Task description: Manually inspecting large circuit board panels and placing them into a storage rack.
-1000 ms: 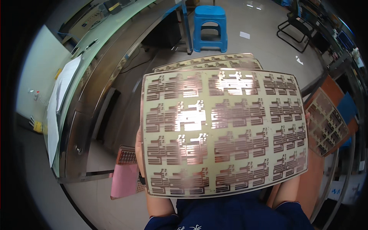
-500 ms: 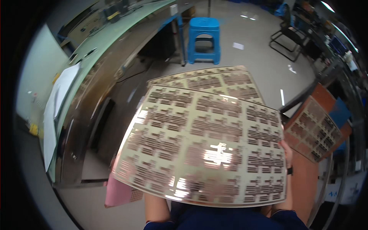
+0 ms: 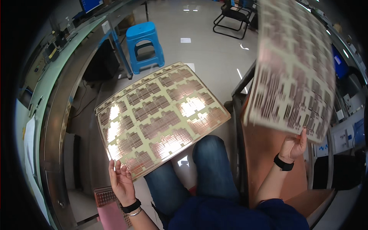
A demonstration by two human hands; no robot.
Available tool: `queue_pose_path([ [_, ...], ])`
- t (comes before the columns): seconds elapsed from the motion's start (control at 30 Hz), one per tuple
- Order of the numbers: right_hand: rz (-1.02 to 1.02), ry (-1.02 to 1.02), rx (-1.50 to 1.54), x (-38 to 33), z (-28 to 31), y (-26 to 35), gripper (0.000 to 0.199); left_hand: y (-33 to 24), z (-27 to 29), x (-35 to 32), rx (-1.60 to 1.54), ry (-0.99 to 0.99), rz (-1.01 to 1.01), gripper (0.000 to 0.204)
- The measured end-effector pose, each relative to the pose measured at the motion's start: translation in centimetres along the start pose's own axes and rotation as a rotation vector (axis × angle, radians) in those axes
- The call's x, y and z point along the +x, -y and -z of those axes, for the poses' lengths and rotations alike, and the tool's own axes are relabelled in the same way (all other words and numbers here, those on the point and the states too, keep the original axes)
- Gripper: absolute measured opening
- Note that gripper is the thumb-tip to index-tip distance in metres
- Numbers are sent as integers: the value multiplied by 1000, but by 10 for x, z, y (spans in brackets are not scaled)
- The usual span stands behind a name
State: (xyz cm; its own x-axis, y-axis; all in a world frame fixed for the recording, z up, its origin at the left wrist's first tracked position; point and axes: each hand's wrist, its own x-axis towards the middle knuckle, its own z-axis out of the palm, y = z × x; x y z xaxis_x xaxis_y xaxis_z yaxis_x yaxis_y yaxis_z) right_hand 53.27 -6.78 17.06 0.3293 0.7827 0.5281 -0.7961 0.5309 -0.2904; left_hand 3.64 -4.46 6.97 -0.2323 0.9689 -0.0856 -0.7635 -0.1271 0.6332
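A copper-patterned circuit board panel [image 3: 157, 103], pale green between its traces, lies tilted in front of my knees. Beside its near left corner is my left hand [image 3: 122, 183], palm up with fingers stretched and apart, holding nothing; whether the fingertips touch the edge is unclear. My right hand [image 3: 294, 146] pinches the lower edge of a second circuit board panel [image 3: 293, 73], raised steeply on the right and slightly blurred. That panel hides much of what stands behind it. Under it runs an orange-brown board [image 3: 268, 165].
Left, a long workbench [image 3: 57, 88] with a green top carries bottles and papers. A blue plastic stool [image 3: 145, 46] stands ahead, a black chair [image 3: 233, 19] farther right. Low on the left is a pink sheet [image 3: 111, 216] by a perforated panel. Dark rack bars [image 3: 238, 145] border the orange-brown board.
The upper panel has swung from before my body up to the right, in my right hand alone. My left hand has come away from it. The lower panel is now uncovered; the view has shifted.
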Motion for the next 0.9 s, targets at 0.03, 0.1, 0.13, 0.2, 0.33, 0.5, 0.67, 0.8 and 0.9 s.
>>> queue_pose_path([
  [0.03, 5, -8, -10, -2, -2, 1, 31, 2, 1, 1, 7, -10, -4, 37],
  [0.1, 341, -204, -530, -5, -5, -4, 35, 6, 0, 3, 19, -20, 18, 36],
  [0.13, 422, -294, -676, -4, -4, -8, 42, 8, -2, 4, 10, -9, 29, 35],
  [0.2, 542, -430, -815, -2, 7, -17, 42, 11, -3, 7, 3, 4, 45, 34],
  [0.33, 683, -747, -979, -21, 64, -21, 32, 10, 0, 13, -19, 36, 59, 34],
  [0.5, 642, -1031, -947, -53, 135, -24, 36, 2, 9, 14, -26, 32, 44, 34],
  [0.67, 355, -1348, -867, -72, 161, -85, 39, -3, 12, 12, -7, -18, 13, 33],
  [0.8, 177, -1152, -904, -48, 192, -107, 43, -6, 9, 9, -22, -11, 10, 32],
  [0.9, -105, -1063, -1101, 5, 188, -105, 53, -8, 10, 9, -10, -34, -14, 32],
])
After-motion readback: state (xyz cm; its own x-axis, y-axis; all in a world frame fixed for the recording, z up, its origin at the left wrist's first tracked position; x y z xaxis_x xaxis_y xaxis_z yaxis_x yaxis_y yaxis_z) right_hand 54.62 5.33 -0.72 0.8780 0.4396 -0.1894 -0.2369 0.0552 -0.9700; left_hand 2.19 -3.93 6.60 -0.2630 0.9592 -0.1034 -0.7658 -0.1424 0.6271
